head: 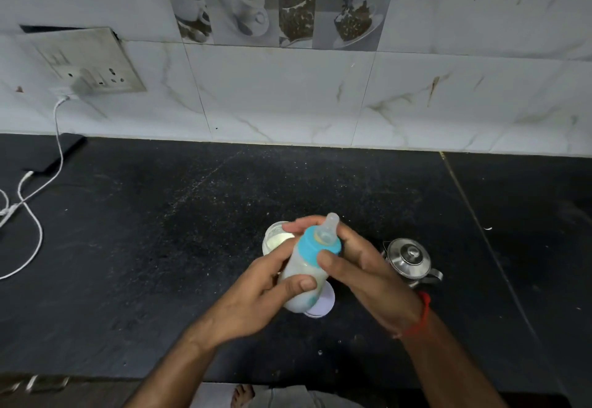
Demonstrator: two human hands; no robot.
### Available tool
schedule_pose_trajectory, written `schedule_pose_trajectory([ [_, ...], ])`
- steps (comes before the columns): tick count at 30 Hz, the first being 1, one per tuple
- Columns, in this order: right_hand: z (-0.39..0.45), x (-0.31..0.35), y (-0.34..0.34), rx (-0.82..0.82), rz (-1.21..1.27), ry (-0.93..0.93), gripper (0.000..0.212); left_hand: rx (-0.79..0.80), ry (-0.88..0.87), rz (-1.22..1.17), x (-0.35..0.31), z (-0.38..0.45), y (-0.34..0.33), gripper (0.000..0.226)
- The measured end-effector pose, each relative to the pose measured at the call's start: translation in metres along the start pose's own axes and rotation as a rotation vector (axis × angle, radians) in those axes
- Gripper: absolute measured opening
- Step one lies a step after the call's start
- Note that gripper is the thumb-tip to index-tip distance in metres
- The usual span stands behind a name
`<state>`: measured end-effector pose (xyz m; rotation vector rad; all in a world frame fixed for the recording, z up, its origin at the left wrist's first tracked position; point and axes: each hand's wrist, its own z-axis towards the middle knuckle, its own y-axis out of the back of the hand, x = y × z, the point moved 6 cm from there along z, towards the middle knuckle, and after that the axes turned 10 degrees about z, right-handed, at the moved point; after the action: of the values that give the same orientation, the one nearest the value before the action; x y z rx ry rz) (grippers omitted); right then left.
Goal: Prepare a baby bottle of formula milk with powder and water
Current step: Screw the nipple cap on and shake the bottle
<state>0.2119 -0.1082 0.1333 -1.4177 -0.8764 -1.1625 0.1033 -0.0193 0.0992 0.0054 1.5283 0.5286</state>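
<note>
A baby bottle (302,274) with white milk inside, a blue collar (312,249) and a clear teat (330,223) is held tilted above the black counter. My left hand (256,295) wraps the bottle's lower body, thumb across the front. My right hand (362,263) grips the blue collar, thumb on its front edge. Behind the hands stands an open jar of white powder (275,239), partly hidden. A pale round lid (322,305) lies on the counter beneath the bottle's base.
A small steel pot with a lid (411,262) stands right of my right hand. At the far left, a white cable (35,225) runs from a wall socket (93,74) to a dark phone (57,154). Black counter (160,247) meets a tiled wall behind.
</note>
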Motion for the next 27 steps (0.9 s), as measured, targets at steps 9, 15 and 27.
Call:
schedule_pose_trajectory([
  [9, 0.021, 0.0, 0.008, -0.267, -0.09, 0.189, 0.032, -0.096, -0.019, 0.289, -0.008, 0.021, 0.012, 0.054],
  [15, 0.021, 0.009, 0.001, -0.138, -0.033, 0.114, 0.044, 0.059, -0.012, 0.06, -0.011, 0.02, 0.021, 0.054],
  [27, 0.01, 0.002, 0.001, -0.442, -0.002, 0.242, 0.031, -0.077, -0.059, 0.334, -0.023, 0.026, 0.012, 0.051],
])
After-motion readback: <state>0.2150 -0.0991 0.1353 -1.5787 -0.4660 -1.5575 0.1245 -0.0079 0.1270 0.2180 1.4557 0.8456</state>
